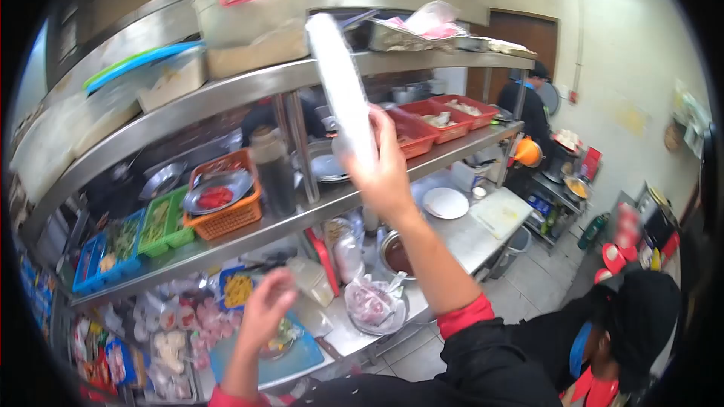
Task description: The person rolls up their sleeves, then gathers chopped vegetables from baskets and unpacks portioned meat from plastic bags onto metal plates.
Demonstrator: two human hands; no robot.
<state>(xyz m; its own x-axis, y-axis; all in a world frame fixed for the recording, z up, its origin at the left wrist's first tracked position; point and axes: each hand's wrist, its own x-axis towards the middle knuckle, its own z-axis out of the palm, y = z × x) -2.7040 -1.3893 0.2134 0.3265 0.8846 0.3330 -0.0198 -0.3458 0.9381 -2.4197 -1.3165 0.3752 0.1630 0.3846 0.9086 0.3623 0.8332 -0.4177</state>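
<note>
My right hand point(385, 173) is raised in front of the upper shelf, its fingers wrapped round a long white roll point(341, 79). The roll tilts with its top to the left; motion blur hides its details. Lower down, my left hand point(267, 307) is above a blue cutting board point(303, 348), with loosely bent fingers apart and nothing visible in them. Chopped food point(285, 336) lies on the board, partly hidden by that hand. A plastic bag of food point(372, 303) sits in a bowl to the right of the board.
A steel shelf point(332, 215) carries an orange basket point(226, 227), a green basket point(170, 227) and red trays point(445, 130). Plastic tubs point(253, 26) stand higher. A white plate point(446, 203) is on the counter. One person point(641, 324) is close at right; another point(532, 117) is farther back.
</note>
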